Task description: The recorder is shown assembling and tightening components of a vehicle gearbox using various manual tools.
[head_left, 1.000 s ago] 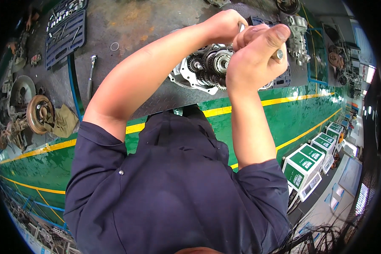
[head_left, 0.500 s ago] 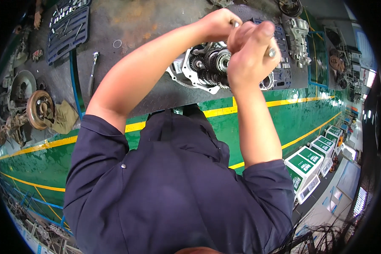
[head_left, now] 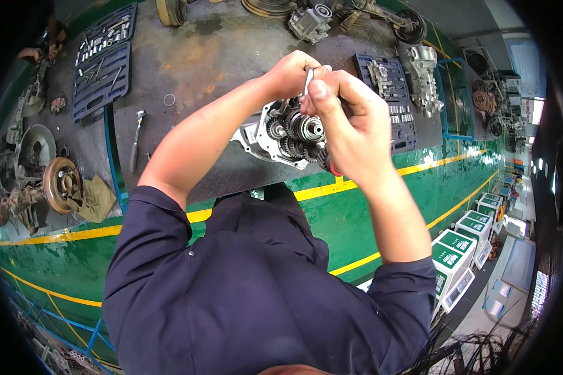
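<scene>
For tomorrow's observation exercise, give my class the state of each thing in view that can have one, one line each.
Left hand: curled at the metal rod; exact grip hidden.
Right hand: curled beside the left hand; exact grip hidden.
Gear assembly: uncovered, gears exposed.
Left tool case: open, tools inside.
Right tool case: open, tools inside.
Ratchet: lying on the table.
Ring: lying on the table.

Shows a shiny green floor [head_left: 331, 225] with yellow lines [head_left: 319, 190], a dark, stained table [head_left: 194, 81], blue rails [head_left: 95, 336] at lower left, and bright light [head_left: 540, 286] at far right.
</scene>
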The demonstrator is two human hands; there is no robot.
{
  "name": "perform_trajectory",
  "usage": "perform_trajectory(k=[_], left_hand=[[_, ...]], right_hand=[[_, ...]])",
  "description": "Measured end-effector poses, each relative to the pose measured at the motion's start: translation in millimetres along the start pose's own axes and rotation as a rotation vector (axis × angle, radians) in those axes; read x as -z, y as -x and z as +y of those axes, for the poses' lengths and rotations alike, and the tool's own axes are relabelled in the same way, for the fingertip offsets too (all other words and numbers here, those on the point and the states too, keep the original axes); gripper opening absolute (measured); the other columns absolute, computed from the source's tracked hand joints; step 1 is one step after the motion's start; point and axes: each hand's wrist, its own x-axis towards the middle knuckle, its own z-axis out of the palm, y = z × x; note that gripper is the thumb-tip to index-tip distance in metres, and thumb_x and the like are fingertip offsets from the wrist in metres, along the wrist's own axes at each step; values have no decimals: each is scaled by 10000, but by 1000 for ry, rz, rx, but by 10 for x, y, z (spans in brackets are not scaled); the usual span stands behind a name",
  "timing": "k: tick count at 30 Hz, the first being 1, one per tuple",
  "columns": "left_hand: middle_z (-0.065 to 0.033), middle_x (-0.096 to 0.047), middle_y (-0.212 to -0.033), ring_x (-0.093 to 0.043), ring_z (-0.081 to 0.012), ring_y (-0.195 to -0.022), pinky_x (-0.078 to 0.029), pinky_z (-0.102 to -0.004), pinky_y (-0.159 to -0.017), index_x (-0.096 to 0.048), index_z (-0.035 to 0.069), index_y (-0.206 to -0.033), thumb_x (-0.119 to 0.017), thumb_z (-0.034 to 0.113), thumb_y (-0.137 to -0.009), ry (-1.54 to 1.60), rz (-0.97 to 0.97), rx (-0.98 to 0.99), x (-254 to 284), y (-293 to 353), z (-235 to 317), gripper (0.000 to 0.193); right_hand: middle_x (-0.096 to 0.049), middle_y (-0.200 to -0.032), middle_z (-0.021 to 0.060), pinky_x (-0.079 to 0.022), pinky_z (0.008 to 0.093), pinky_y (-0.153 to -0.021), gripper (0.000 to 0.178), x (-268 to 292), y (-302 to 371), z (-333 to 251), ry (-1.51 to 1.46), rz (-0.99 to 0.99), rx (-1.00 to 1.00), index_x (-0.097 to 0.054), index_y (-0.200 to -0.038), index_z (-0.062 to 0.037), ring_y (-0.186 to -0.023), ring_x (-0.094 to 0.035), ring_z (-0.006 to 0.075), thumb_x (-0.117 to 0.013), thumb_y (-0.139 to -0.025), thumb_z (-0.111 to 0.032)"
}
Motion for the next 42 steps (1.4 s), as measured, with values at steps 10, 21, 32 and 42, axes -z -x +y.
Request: perform_trajectory(k=[10,21,32,42], left_hand=[[37,-531,-629,-487,-28,-640,-405,-239,-554,-582,19,-712,-677,146,-859,267,-39,-9,130,53,-528,216],[26,-571,-690,-494,-52,-689,-415,-260,-624,-634,1,-752,-615,51,-823,452,337,214,-252,78,-487,89],[-11,-663,-807,-570,-73,-735,-469,-251,-665,-674,-10,-831,-567,-13,-885,550,466,62,-339,157,-497,120],[3,-530,-747,-534,-146,-644,-442,-313,-556,-559,117,-840,-538,379,-970,693,430,347,-61,468,-909,293]], right_hand=[[-599,-868,94,-451,287,-675,343,-362,-25,472,157,193,265,-598,-792,33,-735,-547,168,-462,-1035,-168],[-507,-1355,297,-386,384,-1074,444,-538,-39,587,21,458,-142,-444,-1367,107,-1276,-513,319,-408,-941,-12],[-588,-1228,288,-497,411,-967,502,-428,37,608,288,369,58,-519,-1240,87,-1173,-576,432,-489,-739,85],[-541,-1261,243,-351,519,-1095,393,-558,118,484,285,407,66,-538,-1222,21,-1255,-461,473,-604,-847,-72]])
